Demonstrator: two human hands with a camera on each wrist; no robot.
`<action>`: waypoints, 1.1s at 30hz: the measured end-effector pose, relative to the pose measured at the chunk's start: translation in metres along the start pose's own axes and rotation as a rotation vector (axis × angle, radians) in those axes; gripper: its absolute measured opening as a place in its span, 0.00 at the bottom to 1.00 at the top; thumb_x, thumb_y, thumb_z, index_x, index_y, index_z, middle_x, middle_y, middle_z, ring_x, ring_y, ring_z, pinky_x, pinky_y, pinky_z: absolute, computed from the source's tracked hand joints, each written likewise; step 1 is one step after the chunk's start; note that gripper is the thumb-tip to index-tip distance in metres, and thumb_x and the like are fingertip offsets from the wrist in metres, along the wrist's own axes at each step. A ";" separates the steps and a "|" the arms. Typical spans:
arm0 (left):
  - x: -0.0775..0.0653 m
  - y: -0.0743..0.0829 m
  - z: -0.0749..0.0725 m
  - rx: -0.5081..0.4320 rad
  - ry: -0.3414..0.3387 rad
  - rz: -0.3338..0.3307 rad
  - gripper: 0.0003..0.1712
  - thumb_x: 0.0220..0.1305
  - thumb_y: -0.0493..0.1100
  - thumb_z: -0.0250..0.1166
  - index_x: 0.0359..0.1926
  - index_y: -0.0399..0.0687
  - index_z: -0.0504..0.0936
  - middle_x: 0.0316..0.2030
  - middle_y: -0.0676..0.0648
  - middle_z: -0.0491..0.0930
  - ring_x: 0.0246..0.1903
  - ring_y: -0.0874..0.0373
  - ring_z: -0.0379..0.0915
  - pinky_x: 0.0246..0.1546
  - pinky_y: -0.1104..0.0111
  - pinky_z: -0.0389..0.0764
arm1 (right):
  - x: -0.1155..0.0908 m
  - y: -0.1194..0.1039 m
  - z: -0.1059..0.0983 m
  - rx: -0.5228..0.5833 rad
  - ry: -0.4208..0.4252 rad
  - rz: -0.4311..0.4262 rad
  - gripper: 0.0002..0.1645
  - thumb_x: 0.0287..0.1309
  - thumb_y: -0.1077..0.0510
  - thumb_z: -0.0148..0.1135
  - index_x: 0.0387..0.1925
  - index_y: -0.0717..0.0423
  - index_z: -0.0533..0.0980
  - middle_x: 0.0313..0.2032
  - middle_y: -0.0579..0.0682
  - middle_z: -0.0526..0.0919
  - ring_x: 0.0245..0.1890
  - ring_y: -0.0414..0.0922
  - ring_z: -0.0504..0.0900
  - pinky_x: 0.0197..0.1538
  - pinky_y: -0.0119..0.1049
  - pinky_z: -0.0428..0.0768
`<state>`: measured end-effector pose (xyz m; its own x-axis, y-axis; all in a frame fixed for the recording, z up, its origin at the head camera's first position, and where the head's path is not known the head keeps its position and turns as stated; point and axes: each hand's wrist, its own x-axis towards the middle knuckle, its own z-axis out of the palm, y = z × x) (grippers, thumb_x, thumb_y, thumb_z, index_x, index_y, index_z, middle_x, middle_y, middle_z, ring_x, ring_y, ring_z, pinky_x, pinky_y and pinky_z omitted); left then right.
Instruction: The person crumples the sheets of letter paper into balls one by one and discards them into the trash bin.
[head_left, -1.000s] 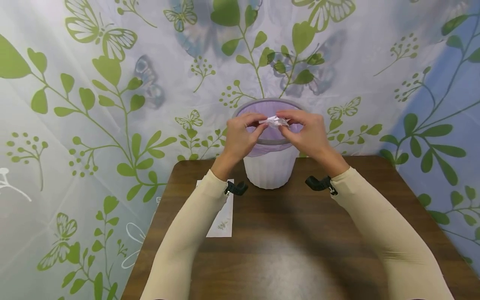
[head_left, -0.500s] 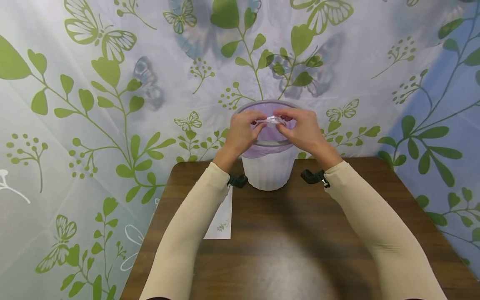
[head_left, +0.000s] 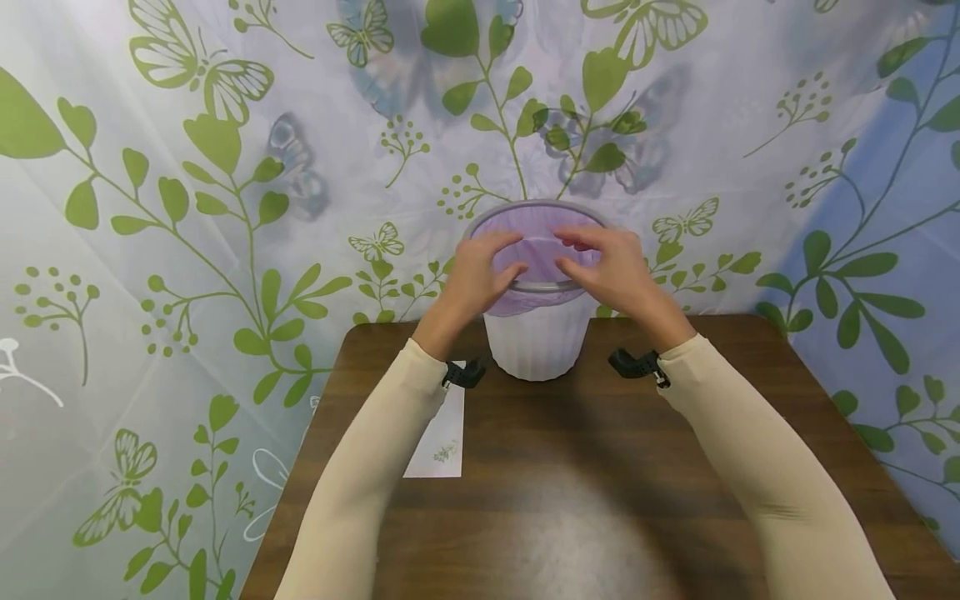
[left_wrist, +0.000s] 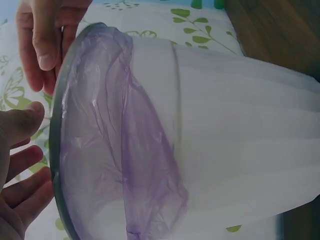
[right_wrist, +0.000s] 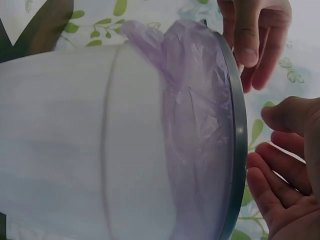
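A white ribbed trash bin point(head_left: 536, 342) with a grey rim stands at the back of the table, lined with a purple bag point(head_left: 517, 218) folded over its outside. Above the left part of its mouth my left hand point(head_left: 477, 271) holds nothing, its thumb and fingers spread apart. My right hand point(head_left: 617, 260) faces it over the right part, likewise parted and holding nothing. In the left wrist view the left hand point(left_wrist: 22, 172) is beside the bin's rim; in the right wrist view so is the right hand point(right_wrist: 295, 170). Nothing of a clear wrapper can be made out inside the bin.
A white paper sheet point(head_left: 442, 442) with a small plant print lies on the brown wooden table point(head_left: 570, 500), partly under the left forearm. Behind the bin hangs a curtain point(head_left: 360, 150) with green leaves and butterflies.
Both hands pinched a crumpled clear plastic wrapper over the bin in the earlier frames. Now they have let go of it, and fingers and hands have parted. The wrapper is out of sight.
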<state>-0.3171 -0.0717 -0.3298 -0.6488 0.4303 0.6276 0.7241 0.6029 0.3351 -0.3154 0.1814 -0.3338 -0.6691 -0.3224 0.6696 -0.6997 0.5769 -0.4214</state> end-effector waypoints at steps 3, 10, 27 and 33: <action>-0.012 0.002 -0.002 -0.043 0.019 0.005 0.29 0.67 0.38 0.79 0.65 0.31 0.84 0.62 0.35 0.87 0.66 0.42 0.83 0.71 0.57 0.80 | -0.009 -0.002 -0.003 0.028 0.033 0.001 0.22 0.64 0.62 0.79 0.59 0.60 0.88 0.55 0.59 0.92 0.48 0.61 0.92 0.55 0.61 0.89; -0.048 0.002 -0.007 -0.107 0.109 0.037 0.36 0.62 0.39 0.83 0.69 0.32 0.82 0.65 0.35 0.85 0.66 0.41 0.83 0.70 0.56 0.82 | -0.037 -0.006 -0.002 0.103 0.084 0.052 0.28 0.61 0.61 0.82 0.62 0.57 0.87 0.57 0.59 0.92 0.50 0.59 0.92 0.55 0.57 0.88; -0.131 0.008 -0.037 -0.067 0.137 -0.038 0.47 0.59 0.44 0.85 0.76 0.38 0.76 0.71 0.39 0.81 0.72 0.44 0.78 0.72 0.52 0.79 | -0.096 -0.028 0.017 0.205 0.194 0.018 0.34 0.49 0.66 0.88 0.60 0.56 0.88 0.53 0.54 0.94 0.49 0.57 0.90 0.53 0.19 0.79; -0.164 -0.001 -0.044 -0.063 0.144 -0.142 0.48 0.59 0.44 0.85 0.77 0.40 0.75 0.73 0.39 0.79 0.73 0.44 0.77 0.72 0.50 0.79 | -0.112 -0.032 0.037 0.233 0.118 0.015 0.33 0.50 0.64 0.88 0.60 0.56 0.88 0.54 0.53 0.93 0.51 0.54 0.91 0.63 0.20 0.78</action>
<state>-0.2014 -0.1726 -0.4026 -0.7085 0.2412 0.6632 0.6440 0.6054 0.4678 -0.2273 0.1710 -0.4178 -0.6556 -0.2174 0.7232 -0.7379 0.3879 -0.5523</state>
